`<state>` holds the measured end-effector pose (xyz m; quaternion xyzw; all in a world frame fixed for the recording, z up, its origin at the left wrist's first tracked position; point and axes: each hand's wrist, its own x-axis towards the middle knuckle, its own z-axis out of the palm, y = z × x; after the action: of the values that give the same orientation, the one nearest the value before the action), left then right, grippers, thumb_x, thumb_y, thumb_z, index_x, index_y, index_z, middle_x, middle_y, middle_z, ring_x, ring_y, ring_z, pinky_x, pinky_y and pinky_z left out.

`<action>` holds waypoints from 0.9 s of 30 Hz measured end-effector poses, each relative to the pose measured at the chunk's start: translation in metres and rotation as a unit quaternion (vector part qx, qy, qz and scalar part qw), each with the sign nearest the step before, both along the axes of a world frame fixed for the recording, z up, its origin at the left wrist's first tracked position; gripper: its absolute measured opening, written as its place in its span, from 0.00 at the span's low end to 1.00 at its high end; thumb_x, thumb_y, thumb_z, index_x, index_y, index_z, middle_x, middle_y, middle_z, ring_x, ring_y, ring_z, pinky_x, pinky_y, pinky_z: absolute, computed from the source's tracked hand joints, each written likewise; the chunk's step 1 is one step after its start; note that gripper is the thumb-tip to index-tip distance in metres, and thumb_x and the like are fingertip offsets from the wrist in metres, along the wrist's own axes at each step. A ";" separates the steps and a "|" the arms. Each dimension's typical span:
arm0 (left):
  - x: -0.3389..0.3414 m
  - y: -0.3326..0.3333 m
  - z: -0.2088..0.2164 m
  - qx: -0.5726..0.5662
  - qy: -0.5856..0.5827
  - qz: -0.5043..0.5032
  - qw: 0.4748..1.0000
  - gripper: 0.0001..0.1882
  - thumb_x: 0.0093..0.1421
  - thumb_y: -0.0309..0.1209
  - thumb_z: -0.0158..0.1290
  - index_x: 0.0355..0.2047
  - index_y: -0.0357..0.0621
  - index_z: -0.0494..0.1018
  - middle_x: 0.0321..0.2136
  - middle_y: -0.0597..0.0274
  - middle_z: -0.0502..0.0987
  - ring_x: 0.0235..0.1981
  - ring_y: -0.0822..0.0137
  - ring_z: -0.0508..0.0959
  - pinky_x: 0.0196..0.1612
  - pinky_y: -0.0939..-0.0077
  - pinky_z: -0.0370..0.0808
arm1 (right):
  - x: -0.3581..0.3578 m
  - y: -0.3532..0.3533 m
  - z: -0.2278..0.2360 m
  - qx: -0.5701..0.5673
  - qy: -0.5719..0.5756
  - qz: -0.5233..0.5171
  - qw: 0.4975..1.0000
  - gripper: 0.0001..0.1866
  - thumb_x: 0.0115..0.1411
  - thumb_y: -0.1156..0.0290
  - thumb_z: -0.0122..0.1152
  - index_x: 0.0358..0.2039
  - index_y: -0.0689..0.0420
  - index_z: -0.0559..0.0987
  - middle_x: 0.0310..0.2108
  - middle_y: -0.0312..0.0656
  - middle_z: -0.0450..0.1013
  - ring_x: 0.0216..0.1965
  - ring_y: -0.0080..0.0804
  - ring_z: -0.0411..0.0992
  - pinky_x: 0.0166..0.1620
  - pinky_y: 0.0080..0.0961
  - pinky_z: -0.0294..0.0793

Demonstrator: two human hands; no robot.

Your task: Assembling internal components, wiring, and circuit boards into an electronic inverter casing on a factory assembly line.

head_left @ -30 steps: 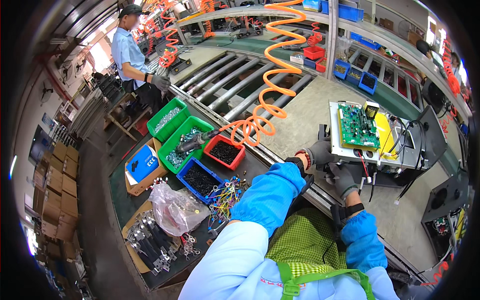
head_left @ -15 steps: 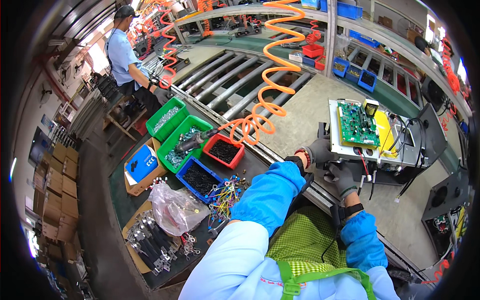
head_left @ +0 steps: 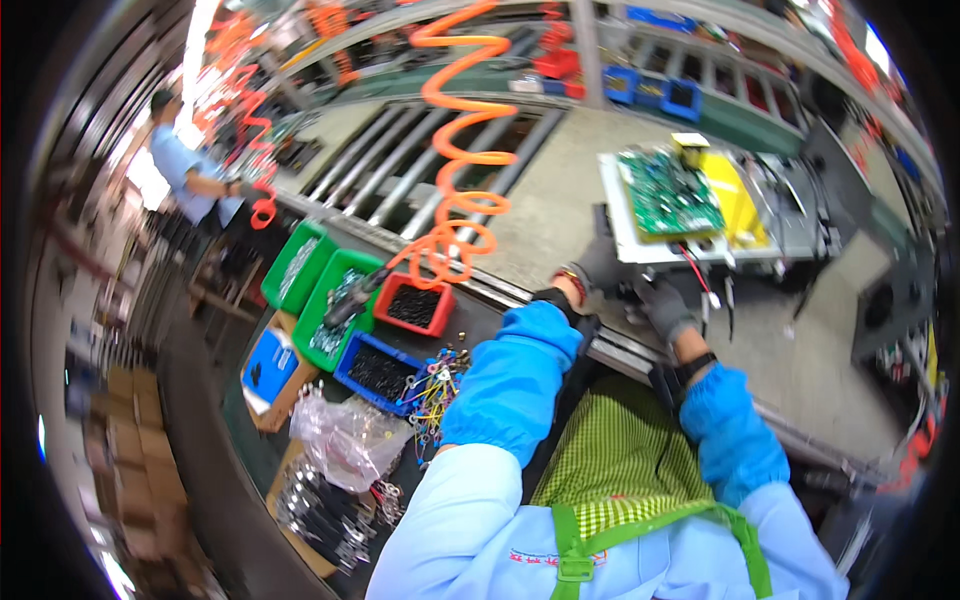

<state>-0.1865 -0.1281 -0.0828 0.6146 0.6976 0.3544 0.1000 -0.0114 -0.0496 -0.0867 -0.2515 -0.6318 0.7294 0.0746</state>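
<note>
A metal chassis (head_left: 611, 200) with a green circuit board (head_left: 668, 196), a yellow sheet (head_left: 737, 205) and loose cables sits on the bench to the right. My left hand (head_left: 603, 266), in a dark grey glove, is closed at its near left corner, with the fingertips partly hidden. Just below the near edge, my gloved right hand (head_left: 664, 310) has its fingers curled in towards the left one. Whatever lies between those fingers is hidden and blurred. Red and black leads (head_left: 706, 283) hang from the chassis beside the right hand.
Left of my arms stand green (head_left: 288, 268), red (head_left: 424, 322) and blue (head_left: 347, 372) bins of small parts, a plastic bag (head_left: 350, 440) and coloured wire leads (head_left: 436, 392). An orange coiled hose (head_left: 470, 155) hangs over the rollers (head_left: 385, 165). Another person (head_left: 190, 165) stands far left.
The whole view has shifted and blurred, so the bench and bins appear further left. Both hands stay by the chassis's near edge; the right hand's fingers now sit closer to the left hand.
</note>
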 end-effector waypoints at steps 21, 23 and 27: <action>0.027 -0.023 0.028 -0.096 -0.256 0.036 0.961 0.19 0.58 0.32 0.60 0.49 0.41 0.74 0.38 0.63 0.80 0.34 0.73 0.77 0.36 0.75 0.77 | 0.098 0.077 0.077 0.753 -0.159 0.070 0.634 0.32 0.51 0.43 0.60 0.49 0.54 0.75 0.49 0.50 0.72 0.50 0.52 0.70 0.56 0.47 0.63; 0.029 -0.024 0.029 -0.123 -0.243 0.060 0.960 0.17 0.59 0.33 0.59 0.48 0.41 0.76 0.35 0.65 0.80 0.30 0.73 0.77 0.33 0.74 0.77 | 0.092 0.077 0.074 0.706 -0.158 0.109 0.682 0.35 0.51 0.37 0.57 0.50 0.51 0.75 0.51 0.51 0.72 0.50 0.53 0.71 0.58 0.49 0.62; 0.040 -0.025 0.015 0.073 -0.160 0.078 0.981 0.18 0.56 0.35 0.56 0.44 0.36 0.76 0.34 0.46 0.80 0.35 0.51 0.81 0.37 0.62 0.76 | 0.083 0.076 0.073 0.683 -0.149 0.107 0.707 0.32 0.52 0.34 0.55 0.40 0.51 0.80 0.36 0.50 0.77 0.39 0.50 0.76 0.45 0.45 0.71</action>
<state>-0.1469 -0.1527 -0.0682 0.4989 0.6908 0.5050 0.1376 0.0714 0.0263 -0.0134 -0.1676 -0.9830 0.0544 0.0526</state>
